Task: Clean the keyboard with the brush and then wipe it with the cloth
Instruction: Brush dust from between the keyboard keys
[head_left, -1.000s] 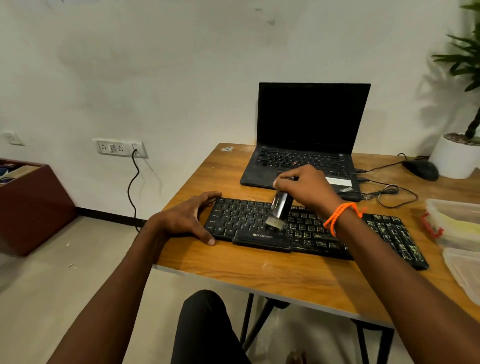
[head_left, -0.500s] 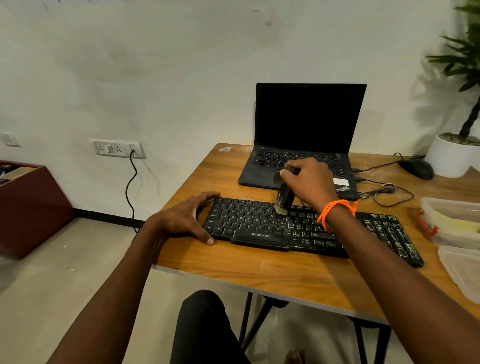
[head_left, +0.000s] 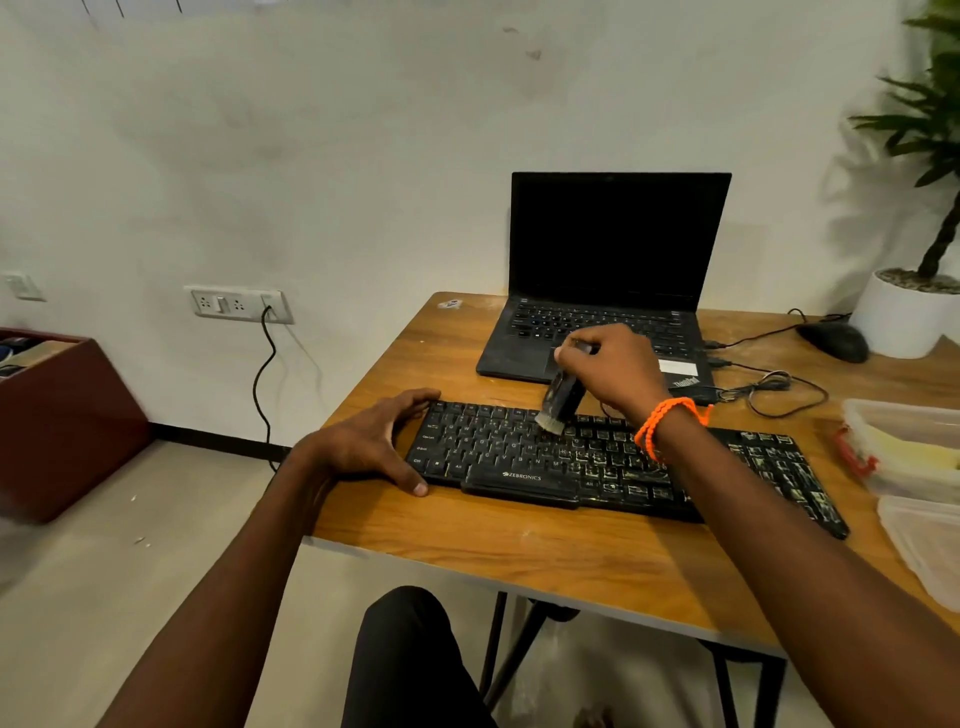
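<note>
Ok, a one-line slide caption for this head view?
Right hand sweeps a brush across the black keyboard while the left hand steadies its end.

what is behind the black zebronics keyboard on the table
An open black laptop with a dark screen sits behind the black Zebronics keyboard. The right hand, holding a dark brush, covers part of its palm rest.

Open laptop (head_left: 613, 270) (screen dark), mouse (head_left: 835, 341) and potted plant (head_left: 914, 291) behind.
</note>
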